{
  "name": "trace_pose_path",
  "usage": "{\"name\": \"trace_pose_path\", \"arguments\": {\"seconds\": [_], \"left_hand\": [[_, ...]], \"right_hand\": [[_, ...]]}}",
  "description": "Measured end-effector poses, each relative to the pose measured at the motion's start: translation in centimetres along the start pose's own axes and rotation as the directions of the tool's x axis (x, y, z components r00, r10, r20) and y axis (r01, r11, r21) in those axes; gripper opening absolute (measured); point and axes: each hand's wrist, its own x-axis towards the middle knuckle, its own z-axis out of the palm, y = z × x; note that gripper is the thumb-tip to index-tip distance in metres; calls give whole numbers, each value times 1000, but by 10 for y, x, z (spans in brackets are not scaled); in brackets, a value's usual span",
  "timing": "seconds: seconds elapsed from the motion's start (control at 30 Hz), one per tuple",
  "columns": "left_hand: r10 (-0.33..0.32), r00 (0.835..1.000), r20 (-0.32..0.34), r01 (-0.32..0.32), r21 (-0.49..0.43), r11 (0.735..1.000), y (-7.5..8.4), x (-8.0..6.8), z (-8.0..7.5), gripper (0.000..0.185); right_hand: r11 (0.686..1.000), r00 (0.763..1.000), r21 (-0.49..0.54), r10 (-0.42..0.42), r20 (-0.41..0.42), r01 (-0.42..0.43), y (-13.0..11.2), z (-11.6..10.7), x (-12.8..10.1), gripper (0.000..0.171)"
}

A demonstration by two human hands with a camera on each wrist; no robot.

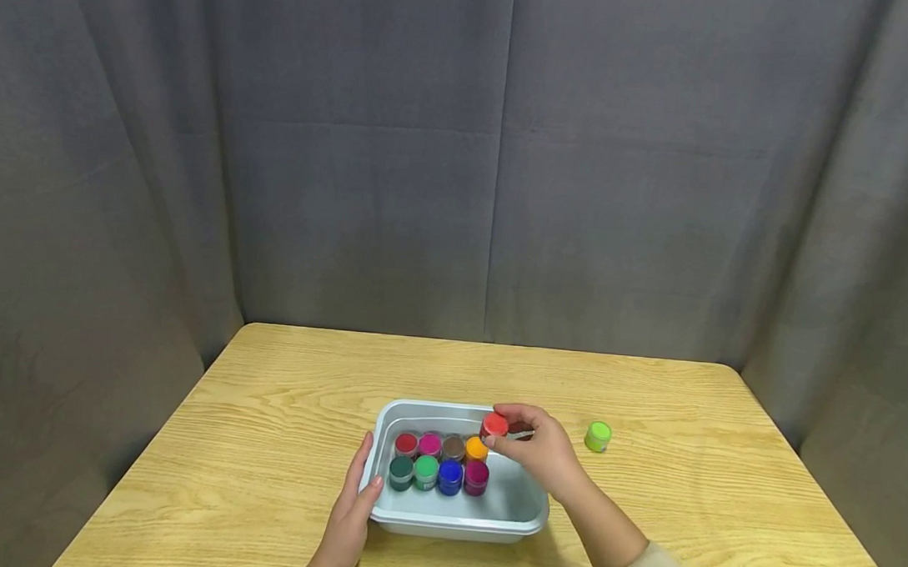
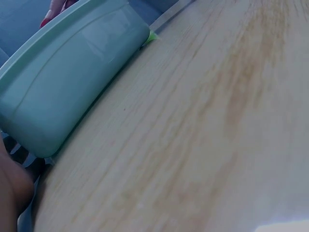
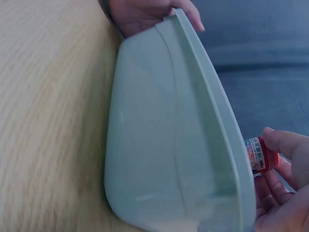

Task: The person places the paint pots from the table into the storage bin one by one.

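Right hand (image 1: 542, 449) pinches red jar (image 1: 495, 424) between thumb and curled fingers (image 3: 282, 142), held above tub (image 1: 446, 521) at its far right corner, just past the orange jar (image 1: 476, 448). Left hand (image 1: 352, 509) lies flat, fingers straight, against the tub's left wall, probably steadying it. Eight jars sit inside in two rows. Green jar (image 1: 597, 436) stands apart on worktop (image 1: 269, 410).
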Motion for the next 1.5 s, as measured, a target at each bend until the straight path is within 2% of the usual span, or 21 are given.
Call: {"name": "trace_pose_path", "arguments": {"seconds": [0.3,0.47,0.63,0.93,1.2,1.5], "left_hand": [[37,999,1,-37,-7,999,-1,0,0,58],[28,1000,2,-28,-11,1000,-1,0,0,58],[21,1000,4,-21,-12,1000,0,0,0,58],[26,1000,13,-26,-27,999,0,0,0,59],[1,1000,17,0,-30,1000,-1,0,0,59],[-9,1000,18,10,-42,999,-2,2,-2,59]], "right_hand": [[997,990,16,-72,117,71,-5,22,0,42],[997,980,22,-81,181,78,-6,32,-1,44],[996,973,13,-87,216,86,-7,42,-4,43],[986,949,1,-161,270,168,-5,58,-6,39],[982,922,-37,-159,352,184,-9,68,-5,43],[975,912,-131,-114,393,178,-12,78,-6,39]]}}
